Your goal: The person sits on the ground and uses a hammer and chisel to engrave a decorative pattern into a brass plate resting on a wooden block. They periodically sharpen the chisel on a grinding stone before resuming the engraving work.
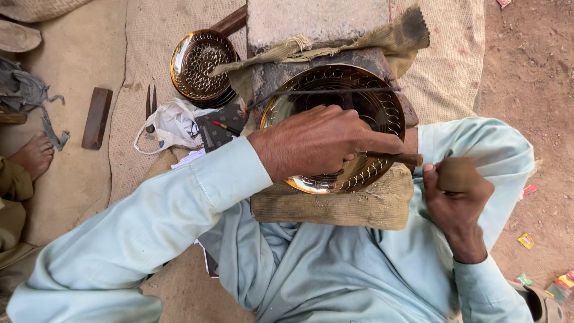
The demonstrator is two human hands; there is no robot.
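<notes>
Head view: two brass plates [200, 66], two hands [317, 140].

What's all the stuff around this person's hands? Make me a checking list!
Surface: woven mat on dirt ground; stone block.
Job's things: patterned brass plate resting on a padded block; thin metal tool on it.
Clutter: stack of brass plates, white bag, wooden piece, pointed metal tool.
Grippers: left hand holds the thin tool; right hand grips a blurred wooden object.
Cables: nothing seen.
Surroundings: another person's foot; wrappers on dirt.
</notes>
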